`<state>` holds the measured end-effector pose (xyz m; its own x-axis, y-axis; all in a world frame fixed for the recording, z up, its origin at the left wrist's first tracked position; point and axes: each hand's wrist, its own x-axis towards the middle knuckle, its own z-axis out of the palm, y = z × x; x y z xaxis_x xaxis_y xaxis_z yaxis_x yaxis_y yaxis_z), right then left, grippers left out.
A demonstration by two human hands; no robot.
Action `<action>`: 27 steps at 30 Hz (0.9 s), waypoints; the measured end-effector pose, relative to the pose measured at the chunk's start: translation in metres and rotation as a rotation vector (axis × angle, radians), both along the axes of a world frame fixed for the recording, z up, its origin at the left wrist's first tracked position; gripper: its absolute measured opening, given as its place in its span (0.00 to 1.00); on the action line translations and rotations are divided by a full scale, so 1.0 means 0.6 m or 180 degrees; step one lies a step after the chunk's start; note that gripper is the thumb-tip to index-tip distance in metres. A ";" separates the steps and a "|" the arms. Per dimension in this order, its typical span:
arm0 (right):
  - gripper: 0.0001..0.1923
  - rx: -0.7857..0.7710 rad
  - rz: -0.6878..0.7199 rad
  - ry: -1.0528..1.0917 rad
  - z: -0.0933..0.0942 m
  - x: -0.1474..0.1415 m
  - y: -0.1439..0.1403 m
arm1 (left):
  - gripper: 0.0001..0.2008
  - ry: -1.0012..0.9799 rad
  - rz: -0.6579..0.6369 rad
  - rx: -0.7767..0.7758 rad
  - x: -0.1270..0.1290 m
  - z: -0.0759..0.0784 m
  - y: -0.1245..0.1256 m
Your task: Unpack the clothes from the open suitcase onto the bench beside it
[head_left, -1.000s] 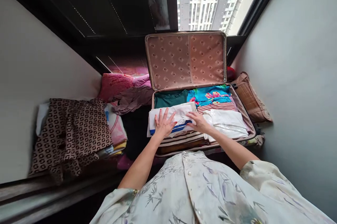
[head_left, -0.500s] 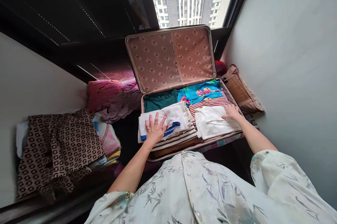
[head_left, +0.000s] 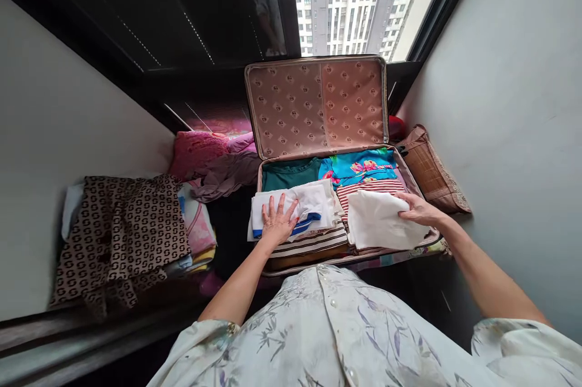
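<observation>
Two hands work mid-frame: the left hand (head_left: 278,223) lies flat, fingers spread, on one blue-trimmed garment (head_left: 313,196); the right hand (head_left: 419,210), right of center, pinches one white cloth (head_left: 377,220) by its edge. Arranging them seems in hand; the next move calls for a steady grip. One open suitcase (head_left: 318,111) lies beneath, one patterned cloth (head_left: 152,220) at left.

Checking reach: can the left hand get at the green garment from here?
Likely yes: the left hand lies on the blue-trimmed white cloth; just beyond, the visible part of the green garment has nothing over it.
</observation>
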<state>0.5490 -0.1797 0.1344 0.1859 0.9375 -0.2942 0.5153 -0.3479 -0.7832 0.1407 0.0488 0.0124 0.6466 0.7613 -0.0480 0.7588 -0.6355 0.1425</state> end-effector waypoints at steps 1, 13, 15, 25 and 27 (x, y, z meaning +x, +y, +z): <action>0.27 0.0117 0.0187 0.0160 0.029 -0.017 0.008 | 0.30 -0.0023 -0.0004 -0.0032 0.000 0.002 -0.001; 0.22 0.1285 0.1439 0.1888 0.259 -0.262 0.226 | 0.30 -0.3787 0.1292 -0.1882 -0.059 0.077 0.091; 0.25 0.1082 0.1343 0.1982 0.231 -0.267 0.265 | 0.33 -0.4235 0.1681 -0.1937 -0.111 0.099 0.127; 0.33 -0.0438 0.0292 -0.1065 -0.066 -0.273 0.330 | 0.17 -0.2738 0.1451 -0.1759 -0.154 0.156 0.161; 0.36 -0.0363 0.0074 -0.1232 -0.082 -0.280 0.306 | 0.19 -0.2050 0.0592 -0.1484 -0.106 0.161 0.159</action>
<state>0.3810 0.0039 0.0854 0.2825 0.9081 -0.3090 0.7733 -0.4062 -0.4869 0.0773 0.1441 0.1092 0.5205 0.8525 -0.0485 0.5251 -0.2748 0.8055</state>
